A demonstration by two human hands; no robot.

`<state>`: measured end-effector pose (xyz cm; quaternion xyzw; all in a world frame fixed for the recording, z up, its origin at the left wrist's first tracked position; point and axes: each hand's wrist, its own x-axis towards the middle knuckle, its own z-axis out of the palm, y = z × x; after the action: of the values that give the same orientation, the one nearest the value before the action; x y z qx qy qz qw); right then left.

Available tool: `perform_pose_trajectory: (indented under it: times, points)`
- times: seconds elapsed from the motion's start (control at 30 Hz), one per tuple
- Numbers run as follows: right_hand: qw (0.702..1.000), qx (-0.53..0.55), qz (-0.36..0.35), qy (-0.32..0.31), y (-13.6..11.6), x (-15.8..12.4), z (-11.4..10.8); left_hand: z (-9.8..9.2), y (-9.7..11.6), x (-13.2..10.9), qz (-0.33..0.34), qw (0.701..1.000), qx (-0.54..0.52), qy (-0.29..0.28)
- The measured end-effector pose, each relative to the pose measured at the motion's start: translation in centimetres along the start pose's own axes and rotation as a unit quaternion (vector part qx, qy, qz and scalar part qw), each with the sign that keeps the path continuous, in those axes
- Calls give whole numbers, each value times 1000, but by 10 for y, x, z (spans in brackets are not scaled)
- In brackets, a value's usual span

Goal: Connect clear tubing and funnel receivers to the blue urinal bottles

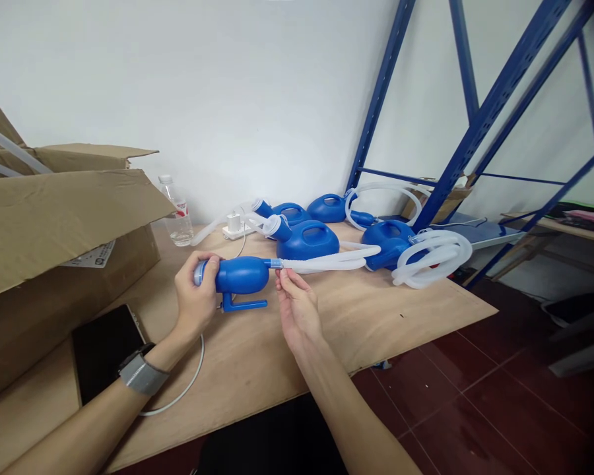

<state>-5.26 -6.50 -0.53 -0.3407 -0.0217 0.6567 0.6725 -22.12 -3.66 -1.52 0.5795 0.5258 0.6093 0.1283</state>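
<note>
My left hand (198,284) is wrapped around the wide, capped end of a blue urinal funnel (245,274), a rounded plastic piece with an L-shaped handle underneath. It is held level above the table, its narrow spout pointing right. A looped white corrugated hose (327,262) joins the spout. At that joint, my right hand (299,307) pinches the hose end with thumb and fingers; any small part between the fingertips is too small to make out. Just behind stands a blue urinal bottle (307,241) with a pale cap. Another blue bottle (383,239) with a coiled hose (433,257) lies to the right.
More blue bottles (329,208) stand near the wall. An open cardboard box (69,204) fills the left side, beside a water bottle (178,214). A black notebook (106,349), a white cable (188,389) and a power strip (235,231) lie on the wooden table (247,369). Blue shelving (445,178) rises at right.
</note>
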Motion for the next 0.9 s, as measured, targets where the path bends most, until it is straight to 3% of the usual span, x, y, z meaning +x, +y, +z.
perform_pose_trajectory:
  times: [0.33,0.6,0.83,0.9]
  points:
    - [998,32,50,7,0,-5,8,0,0,-9,117,991,49,53]
    - [985,81,151,23,-11,-1,2,0,-1,-10,216,974,62,40]
    - [984,86,150,30,-7,8,-6,0,-3,-9,253,965,74,21]
    - [991,57,125,-2,-4,11,-9,0,-2,-9,263,962,76,17]
